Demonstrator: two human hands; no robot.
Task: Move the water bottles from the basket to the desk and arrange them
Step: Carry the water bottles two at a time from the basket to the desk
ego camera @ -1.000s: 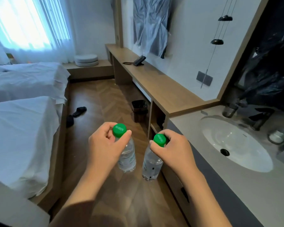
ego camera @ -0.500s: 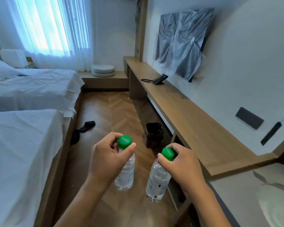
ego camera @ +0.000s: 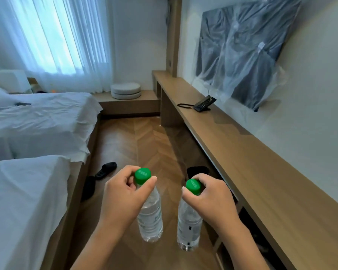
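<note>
Beds: two white-sheeted beds (ego camera: 27, 191) along the left.
Surface: long light-wood wall-mounted desk surface (ego camera: 261, 172) along the right, well apart from both bottles; a black corded telephone (ego camera: 204, 103) sits at its far end.
Left bottle: clear plastic water bottle with green cap (ego camera: 150, 211), hanging upright over the herringbone wood floor (ego camera: 144, 143); left hand (ego camera: 123, 195) fingers pinching its cap.
Right bottle: second clear green-capped water bottle (ego camera: 189, 221), hanging beside the first; right hand (ego camera: 211, 199) fingers curled round its cap.

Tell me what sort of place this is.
Most likely a hotel room: two beds made up in white linen, a long wall-mounted wooden desk with a corded telephone on it, and a plastic-wrapped panel on the wall above.
</note>
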